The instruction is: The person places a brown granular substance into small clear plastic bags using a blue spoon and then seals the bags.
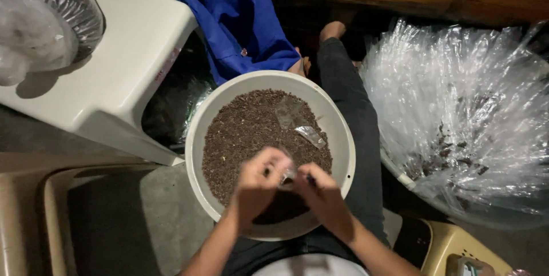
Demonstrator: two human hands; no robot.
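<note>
A white round basin (342,133) filled with dark brown grainy material (246,127) rests on my lap. Both hands meet over its near side. My left hand (258,181) and my right hand (320,190) pinch a small clear plastic bag (289,173) between their fingertips. Two more small clear plastic bags (297,118) lie on top of the brown material, toward the basin's far right.
A heap of clear plastic bags (463,116) with dark bits fills a container on the right. A white plastic stool (131,47) at upper left carries a bundle of plastic (40,21). Blue cloth (234,18) hangs at top centre. A beige chair (34,213) sits lower left.
</note>
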